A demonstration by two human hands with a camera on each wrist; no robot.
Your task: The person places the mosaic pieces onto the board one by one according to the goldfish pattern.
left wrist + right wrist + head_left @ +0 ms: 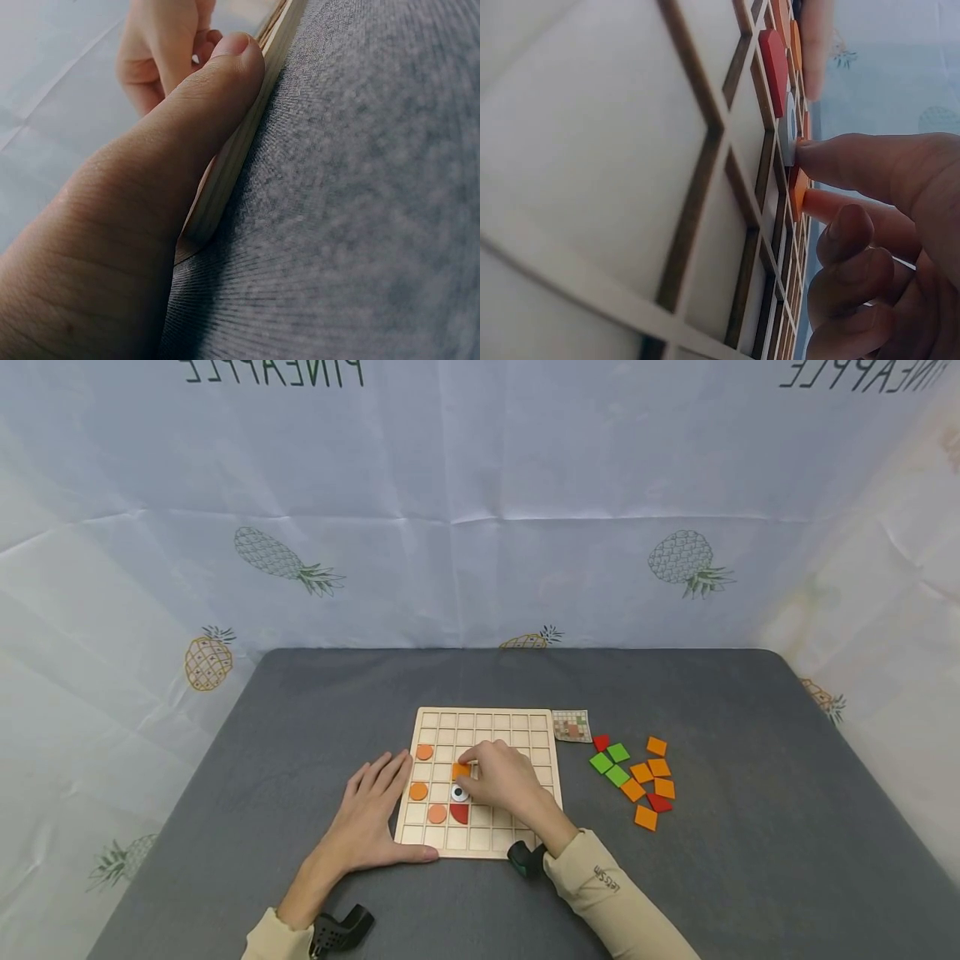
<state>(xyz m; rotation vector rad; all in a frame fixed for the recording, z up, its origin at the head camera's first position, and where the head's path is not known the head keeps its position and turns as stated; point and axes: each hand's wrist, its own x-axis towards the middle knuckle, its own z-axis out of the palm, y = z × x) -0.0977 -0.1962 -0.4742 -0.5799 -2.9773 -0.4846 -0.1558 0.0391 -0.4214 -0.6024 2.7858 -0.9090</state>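
Note:
A wooden grid board point(525, 841) lies on the grey table. My left hand point(371, 822) is spread along its left side, with fingertips at the left edge and the thumb against the front edge. Over the middle of the grid, my right hand point(506, 781) pinches an orange square tile point(799, 193) between thumb and index finger. Just in front of that tile sits a white round eye piece point(459, 793), and below it a red quarter-round piece point(459, 813). Orange discs point(418, 791) occupy cells at the left of the board.
A small printed pattern card point(572, 726) lies by the board's back right corner. Loose orange tiles point(646, 818), green tiles point(617, 776) and red pieces point(659, 802) are scattered to the right. A pineapple-print cloth point(480, 568) hangs behind the table.

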